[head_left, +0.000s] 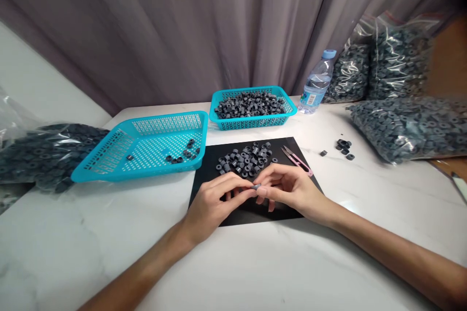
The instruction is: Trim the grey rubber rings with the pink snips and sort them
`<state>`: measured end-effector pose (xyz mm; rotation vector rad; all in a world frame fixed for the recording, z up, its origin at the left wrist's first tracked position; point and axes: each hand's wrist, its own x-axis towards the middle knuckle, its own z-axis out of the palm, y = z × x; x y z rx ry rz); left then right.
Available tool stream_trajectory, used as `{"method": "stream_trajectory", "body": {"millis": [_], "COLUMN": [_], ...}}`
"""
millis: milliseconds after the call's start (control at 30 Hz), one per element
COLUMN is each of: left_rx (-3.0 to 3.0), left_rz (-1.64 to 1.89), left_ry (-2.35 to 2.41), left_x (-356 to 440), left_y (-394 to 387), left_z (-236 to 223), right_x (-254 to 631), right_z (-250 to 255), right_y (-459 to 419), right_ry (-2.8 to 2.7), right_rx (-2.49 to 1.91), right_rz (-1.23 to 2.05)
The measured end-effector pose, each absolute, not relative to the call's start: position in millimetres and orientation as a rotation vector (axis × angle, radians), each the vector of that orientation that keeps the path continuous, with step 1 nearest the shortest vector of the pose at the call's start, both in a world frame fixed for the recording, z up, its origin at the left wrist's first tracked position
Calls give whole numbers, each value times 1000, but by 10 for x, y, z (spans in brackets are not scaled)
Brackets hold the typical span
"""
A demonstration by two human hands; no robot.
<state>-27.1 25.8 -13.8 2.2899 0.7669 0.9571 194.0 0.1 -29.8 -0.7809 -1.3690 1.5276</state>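
Observation:
Over the black mat point(233, 216), my left hand point(215, 200) and my right hand point(292, 190) meet fingertip to fingertip. Between them they pinch one small grey plastic cap point(256, 186), mostly covered by the fingers. Just beyond my hands lies a heap of similar grey ring-like caps point(244, 158) on the mat. A pair of pink-handled thread snips point(297, 160) rests at the mat's right side, close to my right hand.
Left of the mat stands a blue basket point(146, 175) with several caps; behind it, a fuller blue basket point(251, 124). A water bottle point(315, 85), stray caps point(343, 146) and filled plastic bags point(412, 129) are on the right. Another filled bag point(54, 153) lies far left.

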Motion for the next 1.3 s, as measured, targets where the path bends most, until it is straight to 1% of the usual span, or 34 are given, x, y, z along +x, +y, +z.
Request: {"method": "stream_trajectory", "body": {"millis": [167, 933, 1300], "left_rx": [2315, 2293, 2258], "left_rz": [894, 906, 843], "left_ry": [754, 756, 822], "left_x": [-261, -284, -250], "left_y": [254, 279, 228], "left_z": [-111, -141, -118], "right_x": [1928, 1981, 2013], "right_z": [-318, -289, -306], "right_y": [-2, -9, -22], "right_ry": [-1393, -1458, -1477], "right_rx": [-762, -815, -849], "right_rz": [1585, 1491, 1486]}}
